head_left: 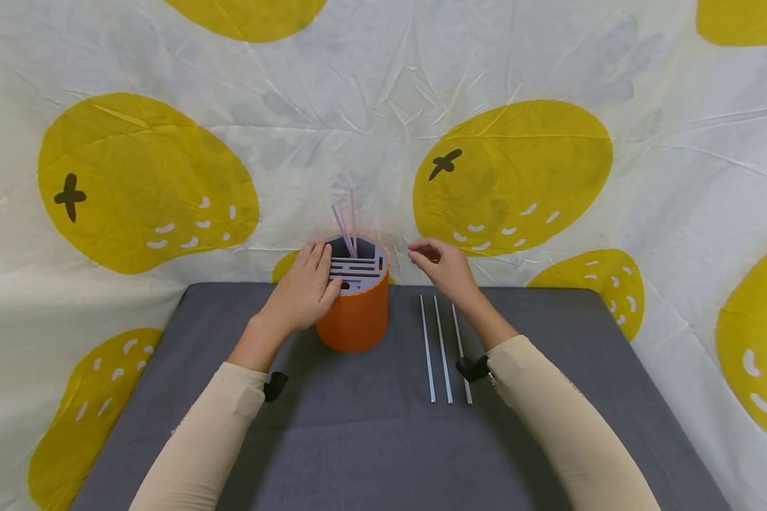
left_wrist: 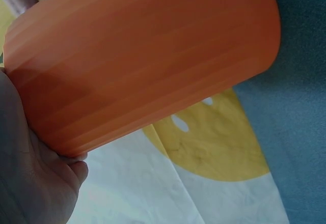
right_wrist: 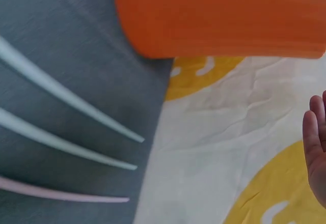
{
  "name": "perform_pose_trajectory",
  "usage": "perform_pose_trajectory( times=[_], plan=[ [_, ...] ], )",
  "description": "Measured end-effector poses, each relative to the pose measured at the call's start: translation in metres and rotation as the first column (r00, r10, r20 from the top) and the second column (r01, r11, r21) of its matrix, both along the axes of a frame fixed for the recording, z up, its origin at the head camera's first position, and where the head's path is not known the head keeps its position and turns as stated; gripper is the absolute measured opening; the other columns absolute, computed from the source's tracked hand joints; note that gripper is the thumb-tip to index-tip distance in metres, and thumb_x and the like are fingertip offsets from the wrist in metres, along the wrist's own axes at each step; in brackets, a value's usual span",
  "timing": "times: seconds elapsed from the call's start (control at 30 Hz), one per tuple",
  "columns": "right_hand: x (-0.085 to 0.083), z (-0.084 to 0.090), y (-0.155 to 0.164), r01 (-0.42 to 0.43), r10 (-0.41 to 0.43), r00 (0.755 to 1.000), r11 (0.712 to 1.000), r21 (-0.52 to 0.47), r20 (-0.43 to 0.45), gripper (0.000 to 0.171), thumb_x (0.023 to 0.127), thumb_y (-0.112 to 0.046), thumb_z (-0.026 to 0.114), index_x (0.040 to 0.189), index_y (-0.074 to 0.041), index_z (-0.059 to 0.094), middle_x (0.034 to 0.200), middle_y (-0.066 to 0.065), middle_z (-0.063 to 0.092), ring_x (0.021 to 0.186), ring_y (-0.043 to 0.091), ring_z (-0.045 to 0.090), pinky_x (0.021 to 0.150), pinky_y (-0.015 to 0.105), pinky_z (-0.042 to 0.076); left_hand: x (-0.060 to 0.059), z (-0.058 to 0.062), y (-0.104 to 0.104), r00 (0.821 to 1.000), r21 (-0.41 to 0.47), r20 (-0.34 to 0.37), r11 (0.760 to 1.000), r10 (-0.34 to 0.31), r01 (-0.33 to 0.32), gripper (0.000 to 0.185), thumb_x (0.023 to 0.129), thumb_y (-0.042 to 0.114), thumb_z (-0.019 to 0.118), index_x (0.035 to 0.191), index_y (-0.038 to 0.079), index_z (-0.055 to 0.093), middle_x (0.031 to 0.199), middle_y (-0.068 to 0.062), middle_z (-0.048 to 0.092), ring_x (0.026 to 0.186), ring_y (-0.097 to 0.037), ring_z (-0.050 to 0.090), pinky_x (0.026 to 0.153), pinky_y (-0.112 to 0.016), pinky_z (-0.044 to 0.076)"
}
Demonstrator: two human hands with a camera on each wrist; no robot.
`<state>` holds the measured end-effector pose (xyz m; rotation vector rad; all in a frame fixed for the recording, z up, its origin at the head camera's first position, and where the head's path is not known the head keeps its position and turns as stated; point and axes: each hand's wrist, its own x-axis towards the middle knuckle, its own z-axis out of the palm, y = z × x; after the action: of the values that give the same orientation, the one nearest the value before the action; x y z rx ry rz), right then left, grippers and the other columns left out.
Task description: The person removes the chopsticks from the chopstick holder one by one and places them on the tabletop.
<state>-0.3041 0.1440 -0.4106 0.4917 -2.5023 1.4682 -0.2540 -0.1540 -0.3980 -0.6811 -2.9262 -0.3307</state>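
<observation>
An orange cylindrical holder (head_left: 353,323) with a grey slotted top (head_left: 358,285) stands upright near the table's back edge. My left hand (head_left: 302,284) rests on the left of its rim, fingers extended and thumb over the front of the top. Two thin pinkish straws (head_left: 343,226) stand in the rear compartment, leaning apart. To the holder's right my right hand (head_left: 444,268) hovers with loosely bent fingers; nothing shows between them. In the right wrist view, part of the right hand (right_wrist: 318,152) appears at the right edge, beside the holder (right_wrist: 224,18).
Two pale straws (head_left: 427,348) and a pinkish one (head_left: 457,330) lie roughly parallel on the dark grey tablecloth (head_left: 358,440), right of the holder. The right forearm (head_left: 543,397) passes over the pinkish one. Behind the table hangs a white cloth (head_left: 332,156) printed with yellow shapes.
</observation>
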Motion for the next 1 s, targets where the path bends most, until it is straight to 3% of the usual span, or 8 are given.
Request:
perform_pose_trajectory(
  times=[0.17,0.37,0.73,1.0],
  plan=[
    [-0.002,0.016,-0.018,-0.061,0.059,0.998,0.997,-0.047,-0.026,0.023,0.1,-0.018,0.07,0.119,-0.006,0.074,0.112,0.01,0.076,0.102,0.025,0.071,0.094,0.043,0.059,0.0,0.0,0.0,1.0,-0.003,0.004,1.0,0.011,-0.011,0.072,0.111,0.042,0.028,0.163,-0.005,0.013,0.172,-0.023,0.009,0.161,-0.038,0.004,0.132,-0.05,0.011],
    [-0.009,0.027,-0.041,-0.134,0.133,0.991,0.991,-0.012,-0.023,0.028,0.101,-0.021,0.069,0.123,-0.006,0.073,0.115,0.009,0.075,0.102,0.022,0.071,0.093,0.039,0.06,0.0,-0.001,0.0,1.0,-0.004,0.004,1.0,0.015,-0.015,0.073,0.11,0.042,0.029,0.163,-0.005,0.014,0.172,-0.023,0.009,0.161,-0.038,0.004,0.131,-0.05,0.011],
    [-0.017,0.05,-0.076,-0.215,0.208,0.976,0.969,0.123,0.069,0.035,0.103,-0.018,0.066,0.137,-0.009,0.067,0.126,0.007,0.074,0.115,0.023,0.069,0.101,0.038,0.057,0.0,-0.001,0.002,1.0,-0.007,-0.018,1.0,0.009,-0.009,0.072,0.11,0.042,0.029,0.162,-0.006,0.016,0.172,-0.024,0.012,0.16,-0.039,0.008,0.131,-0.051,0.012],
    [-0.023,0.054,-0.09,-0.218,0.197,0.974,0.949,0.227,0.108,0.037,0.102,-0.018,0.067,0.137,-0.007,0.065,0.124,0.01,0.074,0.114,0.025,0.07,0.1,0.037,0.058,0.0,-0.002,0.005,1.0,-0.004,-0.02,1.0,0.007,-0.007,0.072,0.111,0.042,0.028,0.162,-0.006,0.016,0.171,-0.025,0.013,0.161,-0.038,0.008,0.131,-0.051,0.013]
  ],
)
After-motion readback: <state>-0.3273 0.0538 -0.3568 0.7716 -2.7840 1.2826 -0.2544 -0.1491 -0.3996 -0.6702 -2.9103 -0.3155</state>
